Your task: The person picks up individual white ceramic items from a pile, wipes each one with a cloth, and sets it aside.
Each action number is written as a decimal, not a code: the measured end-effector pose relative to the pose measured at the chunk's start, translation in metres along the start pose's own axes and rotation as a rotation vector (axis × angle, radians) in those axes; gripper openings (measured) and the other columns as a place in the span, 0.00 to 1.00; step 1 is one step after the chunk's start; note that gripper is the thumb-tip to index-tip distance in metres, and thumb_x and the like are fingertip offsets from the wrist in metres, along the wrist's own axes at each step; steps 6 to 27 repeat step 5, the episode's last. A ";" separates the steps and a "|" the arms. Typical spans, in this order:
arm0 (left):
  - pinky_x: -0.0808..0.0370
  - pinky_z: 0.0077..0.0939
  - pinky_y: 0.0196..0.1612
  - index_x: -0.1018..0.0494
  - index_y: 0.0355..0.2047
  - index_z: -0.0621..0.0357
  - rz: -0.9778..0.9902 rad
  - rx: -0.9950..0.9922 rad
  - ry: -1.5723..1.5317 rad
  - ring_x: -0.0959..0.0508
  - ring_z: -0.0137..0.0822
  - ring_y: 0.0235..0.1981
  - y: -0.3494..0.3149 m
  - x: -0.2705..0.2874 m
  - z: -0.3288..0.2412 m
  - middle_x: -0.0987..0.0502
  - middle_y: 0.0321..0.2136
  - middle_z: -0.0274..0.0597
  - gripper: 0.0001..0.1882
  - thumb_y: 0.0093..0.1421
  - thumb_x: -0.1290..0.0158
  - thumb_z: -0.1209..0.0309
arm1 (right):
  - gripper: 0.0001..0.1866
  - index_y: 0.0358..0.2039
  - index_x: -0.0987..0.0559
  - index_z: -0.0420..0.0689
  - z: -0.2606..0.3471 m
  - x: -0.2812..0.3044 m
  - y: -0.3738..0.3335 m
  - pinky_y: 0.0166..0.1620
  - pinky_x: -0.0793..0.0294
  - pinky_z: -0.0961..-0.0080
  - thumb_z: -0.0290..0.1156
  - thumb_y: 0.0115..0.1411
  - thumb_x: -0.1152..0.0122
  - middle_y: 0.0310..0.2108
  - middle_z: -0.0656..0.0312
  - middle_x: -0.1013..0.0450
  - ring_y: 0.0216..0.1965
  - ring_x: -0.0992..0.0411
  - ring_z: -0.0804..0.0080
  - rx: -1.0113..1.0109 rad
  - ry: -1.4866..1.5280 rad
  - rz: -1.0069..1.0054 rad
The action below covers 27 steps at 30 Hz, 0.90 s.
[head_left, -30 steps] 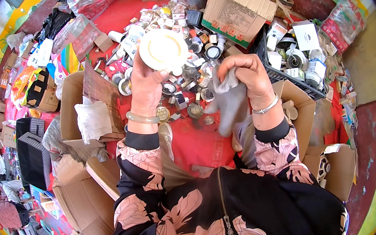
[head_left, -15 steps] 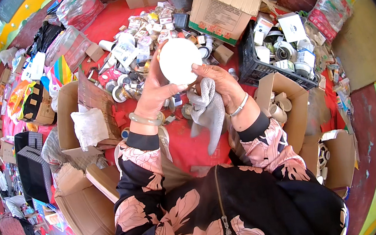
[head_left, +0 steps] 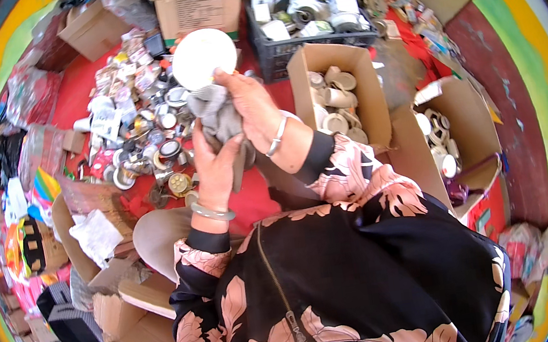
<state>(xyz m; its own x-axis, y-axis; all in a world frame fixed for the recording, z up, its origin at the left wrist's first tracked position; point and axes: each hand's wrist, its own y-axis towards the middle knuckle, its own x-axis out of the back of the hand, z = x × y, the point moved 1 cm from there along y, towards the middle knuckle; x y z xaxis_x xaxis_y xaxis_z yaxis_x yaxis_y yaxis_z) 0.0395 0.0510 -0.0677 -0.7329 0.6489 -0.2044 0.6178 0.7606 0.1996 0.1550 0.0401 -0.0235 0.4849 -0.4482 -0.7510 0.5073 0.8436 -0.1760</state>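
A smooth, round white disc (head_left: 204, 58) is in my right hand (head_left: 255, 108), with the thumb on its lower edge and the other fingers mostly hidden. A crumpled grey cloth (head_left: 213, 110) hangs just below the disc, against that same hand. My left hand (head_left: 214, 172) is lower down beside the cloth. Its thumb and fingers are spread, and the cloth lies between them; the fingertips are partly covered. Beyond my hands, a heap of small round fittings, lids and little boxes (head_left: 140, 102) covers the red floor.
To the right stand a cardboard box of white round pieces (head_left: 333, 97), a black plastic crate (head_left: 313, 45) full of fittings, and another open carton (head_left: 469, 124). A closed carton (head_left: 196, 1) sits at the back. Opened cartons (head_left: 139, 327) and a white cloth (head_left: 96, 237) are at left.
My left hand has let go of the disc and dropped lower beside the cloth. The right hand still has the disc. The whole view has turned toward the right.
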 end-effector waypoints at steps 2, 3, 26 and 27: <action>0.32 0.23 0.47 0.41 0.53 0.63 -0.003 0.106 -0.093 0.29 0.29 0.44 -0.005 -0.010 -0.003 0.30 0.45 0.40 0.26 0.53 0.51 0.84 | 0.09 0.34 0.26 0.41 0.015 0.017 0.003 0.32 0.30 0.80 0.33 0.59 0.47 0.26 0.65 0.27 0.28 0.30 0.79 0.105 -0.031 0.052; 0.30 0.22 0.46 0.43 0.53 0.63 0.035 0.121 -0.099 0.28 0.30 0.43 -0.003 -0.006 -0.002 0.30 0.45 0.40 0.27 0.53 0.51 0.84 | 0.10 0.37 0.26 0.41 0.032 0.043 0.013 0.32 0.30 0.79 0.33 0.60 0.47 0.29 0.64 0.26 0.29 0.29 0.79 0.168 -0.181 0.073; 0.29 0.22 0.44 0.44 0.54 0.63 0.054 0.155 -0.099 0.27 0.30 0.42 -0.011 0.004 0.000 0.30 0.45 0.40 0.28 0.53 0.50 0.84 | 0.12 0.31 0.27 0.39 0.062 0.035 -0.009 0.30 0.31 0.82 0.36 0.60 0.47 0.23 0.62 0.29 0.22 0.34 0.79 0.239 -0.157 0.019; 0.29 0.22 0.44 0.44 0.54 0.63 0.054 0.155 -0.099 0.27 0.30 0.42 -0.011 0.004 0.000 0.30 0.45 0.40 0.28 0.53 0.50 0.84 | 0.12 0.31 0.27 0.39 0.062 0.035 -0.009 0.30 0.31 0.82 0.36 0.60 0.47 0.23 0.62 0.29 0.22 0.34 0.79 0.239 -0.157 0.019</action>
